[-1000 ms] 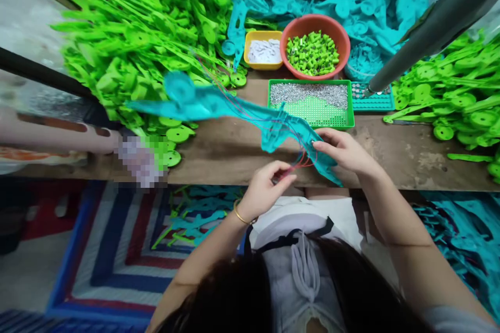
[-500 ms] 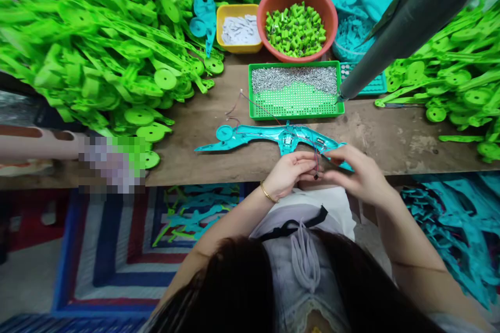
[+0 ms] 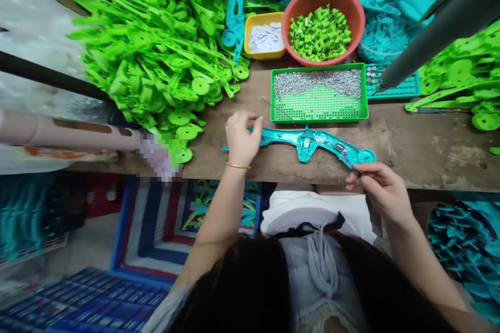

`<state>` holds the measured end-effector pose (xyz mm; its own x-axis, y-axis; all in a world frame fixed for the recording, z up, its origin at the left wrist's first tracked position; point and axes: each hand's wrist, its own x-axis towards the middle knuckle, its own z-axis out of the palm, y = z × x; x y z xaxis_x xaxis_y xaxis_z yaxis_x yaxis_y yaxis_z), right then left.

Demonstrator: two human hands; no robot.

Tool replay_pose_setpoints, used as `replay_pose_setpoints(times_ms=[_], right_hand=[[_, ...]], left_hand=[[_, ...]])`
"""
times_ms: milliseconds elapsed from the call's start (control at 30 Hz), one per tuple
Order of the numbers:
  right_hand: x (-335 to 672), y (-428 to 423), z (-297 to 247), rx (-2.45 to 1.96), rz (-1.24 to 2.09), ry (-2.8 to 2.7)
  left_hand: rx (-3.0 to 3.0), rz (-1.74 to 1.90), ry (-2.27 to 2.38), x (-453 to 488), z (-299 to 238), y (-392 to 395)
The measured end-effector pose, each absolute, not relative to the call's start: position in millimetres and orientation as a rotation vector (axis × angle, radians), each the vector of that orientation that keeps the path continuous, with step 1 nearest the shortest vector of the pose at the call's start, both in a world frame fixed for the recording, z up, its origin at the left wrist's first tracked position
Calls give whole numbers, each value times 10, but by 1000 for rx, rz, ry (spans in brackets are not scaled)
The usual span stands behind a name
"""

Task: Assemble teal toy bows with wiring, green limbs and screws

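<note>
— Lying flat now, that long teal plastic bow-shaped shell (image 3: 312, 141)?
— Yes, no longer up in the air. It rests on the worn wooden bench (image 3: 410, 151), just in front of the green perforated tray (image 3: 318, 119).
— And the hands?
— No longer together. The left hand (image 3: 241, 138) curls closed round the shell's left end, and the right hand (image 3: 380, 192) pinches the thin red and blue wires (image 3: 346, 158) by the round right end.
— So it's steadied for the wiring.

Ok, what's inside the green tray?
Small silvery metal bits lie heaped across the far half of the green tray. The near half shows its bare, dotted green floor. The floor under the heap is covered, so nothing there can be seen.
</note>
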<state>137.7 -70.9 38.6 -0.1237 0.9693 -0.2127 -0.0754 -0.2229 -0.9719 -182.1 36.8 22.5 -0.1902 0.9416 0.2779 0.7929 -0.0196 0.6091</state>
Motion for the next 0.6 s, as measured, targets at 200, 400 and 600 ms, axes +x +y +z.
replay_pose_setpoints(times_ms=[200, 400, 600], right_hand=[[1429, -750, 287, -1276, 1488, -1012], [1463, -715, 294, -1219, 1501, -1067], [1490, -659, 283, -1199, 1426, -1050]], left_hand=[[1706, 871, 2093, -2197, -31, 163], [1489, 866, 2053, -2262, 36, -130], [1488, 991, 2158, -2448, 81, -43]])
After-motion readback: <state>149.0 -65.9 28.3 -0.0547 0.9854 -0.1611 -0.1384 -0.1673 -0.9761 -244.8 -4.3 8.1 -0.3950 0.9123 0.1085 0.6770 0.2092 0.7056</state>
